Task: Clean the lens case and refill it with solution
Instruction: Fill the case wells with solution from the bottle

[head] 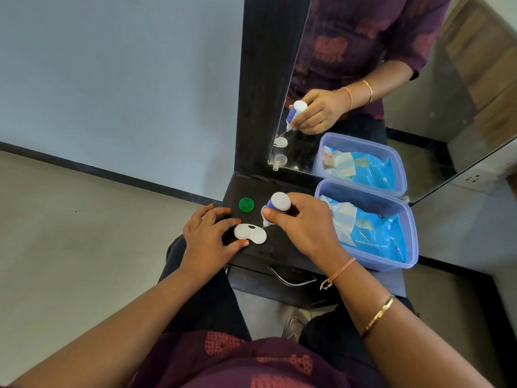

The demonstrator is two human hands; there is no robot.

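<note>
I see the lens case (249, 233) lying open on the dark worktop (279, 254), near its front edge and toward the left corner, both wells uncovered. My view does not show whether either well holds liquid. The left hand (208, 236) brackets the case's left well, with the thumb tip on the near rim and the forefinger at the far rim in a light pinch; its other fingers are spread flat. The right hand (305, 225) is clamped around the solution bottle (278, 204), which is tipped nozzle-down with its tip right at the right well. The fingers cover most of the label, so I cannot read it. A green cap (246, 205) sits apart, behind the case toward the back edge. At the right edge stands a plastic tub (377, 266) holding a blue pack (375, 233), its print too small to make out.
</note>
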